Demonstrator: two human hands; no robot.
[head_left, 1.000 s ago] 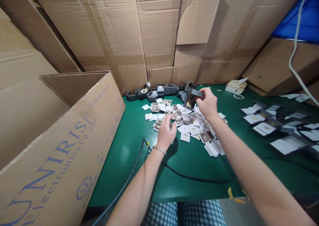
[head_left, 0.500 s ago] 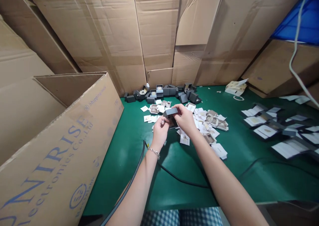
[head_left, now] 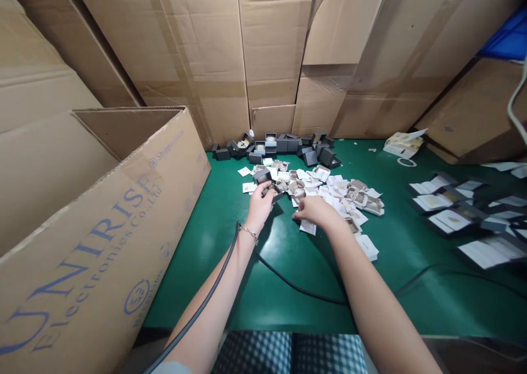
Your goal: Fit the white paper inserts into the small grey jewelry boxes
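My left hand (head_left: 261, 200) is closed around a small dark grey box (head_left: 267, 183) with its lid open, held just above the green table (head_left: 313, 264). My right hand (head_left: 316, 210) rests palm down at the near edge of a heap of white cards and beige inserts (head_left: 333, 190), fingers curled on one of the cards. More small dark boxes (head_left: 284, 145) lie in a row behind the heap, against the cardboard wall.
A large open carton printed in blue (head_left: 94, 220) stands at the left. Cardboard sheets (head_left: 272, 50) wall the back. Dark boxes with white cards (head_left: 465, 220) are spread at the right. A black cable (head_left: 296, 289) crosses the table near me.
The dark box went from my right hand, up by the back row, down into my left hand. My right hand let go and dropped onto the cards.
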